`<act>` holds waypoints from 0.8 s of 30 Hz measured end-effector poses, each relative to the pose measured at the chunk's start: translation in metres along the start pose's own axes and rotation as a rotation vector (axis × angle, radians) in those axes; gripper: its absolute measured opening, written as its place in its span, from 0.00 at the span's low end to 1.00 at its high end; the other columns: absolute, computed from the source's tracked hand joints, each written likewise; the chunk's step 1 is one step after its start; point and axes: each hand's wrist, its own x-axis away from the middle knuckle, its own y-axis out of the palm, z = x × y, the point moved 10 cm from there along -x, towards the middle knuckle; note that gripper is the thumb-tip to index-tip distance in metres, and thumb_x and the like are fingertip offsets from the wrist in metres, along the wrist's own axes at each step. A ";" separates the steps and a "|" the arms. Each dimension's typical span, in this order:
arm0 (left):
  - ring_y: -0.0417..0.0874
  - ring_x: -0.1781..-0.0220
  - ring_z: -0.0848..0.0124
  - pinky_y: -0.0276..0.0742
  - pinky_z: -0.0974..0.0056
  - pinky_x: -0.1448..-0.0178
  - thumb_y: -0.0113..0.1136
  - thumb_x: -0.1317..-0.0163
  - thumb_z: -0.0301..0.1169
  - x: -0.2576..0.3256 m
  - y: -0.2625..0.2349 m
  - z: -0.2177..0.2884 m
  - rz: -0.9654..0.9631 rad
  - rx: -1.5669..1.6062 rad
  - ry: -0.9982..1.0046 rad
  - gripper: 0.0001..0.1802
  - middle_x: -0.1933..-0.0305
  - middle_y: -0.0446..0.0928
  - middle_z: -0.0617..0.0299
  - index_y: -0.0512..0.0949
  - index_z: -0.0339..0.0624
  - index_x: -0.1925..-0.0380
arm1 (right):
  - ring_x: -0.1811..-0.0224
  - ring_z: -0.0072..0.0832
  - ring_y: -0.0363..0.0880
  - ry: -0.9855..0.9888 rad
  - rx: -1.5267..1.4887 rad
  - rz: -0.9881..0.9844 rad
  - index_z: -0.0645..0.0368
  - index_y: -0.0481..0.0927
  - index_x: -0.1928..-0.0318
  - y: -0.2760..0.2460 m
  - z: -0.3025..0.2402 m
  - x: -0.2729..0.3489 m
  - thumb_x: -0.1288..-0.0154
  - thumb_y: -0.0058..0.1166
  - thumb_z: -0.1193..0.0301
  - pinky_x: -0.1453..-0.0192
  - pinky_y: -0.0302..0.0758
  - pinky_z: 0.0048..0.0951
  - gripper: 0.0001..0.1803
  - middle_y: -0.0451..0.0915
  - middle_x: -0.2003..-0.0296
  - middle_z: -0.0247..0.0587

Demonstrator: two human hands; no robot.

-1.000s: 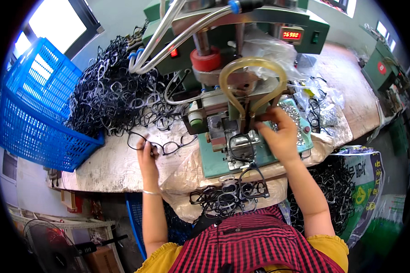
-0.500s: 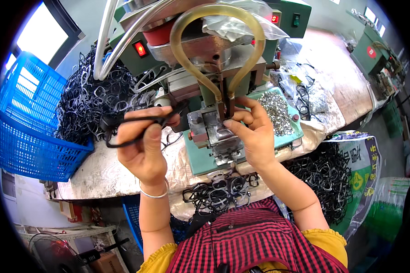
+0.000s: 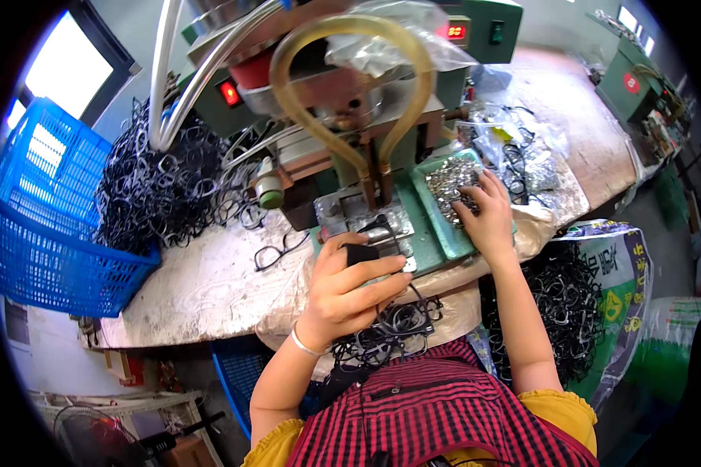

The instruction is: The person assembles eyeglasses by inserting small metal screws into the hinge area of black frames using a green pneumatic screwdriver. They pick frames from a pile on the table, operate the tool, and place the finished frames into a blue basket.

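My left hand is closed around a black eyeglass frame, in front of the metal fixture of a bench machine. Fingers hide most of that frame, and a black covering shows at one finger. Over at the right, my right hand reaches into a green tray of small shiny metal parts. Its thumb and forefinger are apart at the parts; no piece is visible between them.
Black eyeglass frames are heaped at the left beside blue baskets. A single frame lies on the bench. A yellowish hose loops above the fixture. More frames lie at the bench's front edge, others in a sack at right.
My right hand has left the fixture and gone right to the parts tray. My left hand has come right and nearer with the eyeglass frame. The machine's red display reads differently.
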 end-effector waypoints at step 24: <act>0.58 0.24 0.45 0.52 0.48 0.24 0.75 0.49 0.34 0.112 -0.078 -0.217 0.389 -0.518 -0.801 0.48 0.27 0.61 0.42 0.59 0.35 0.30 | 0.60 0.30 0.82 0.178 -0.590 0.055 0.62 0.87 0.60 0.007 -0.036 -0.008 0.40 0.62 0.80 0.52 0.75 0.28 0.07 0.85 0.65 0.40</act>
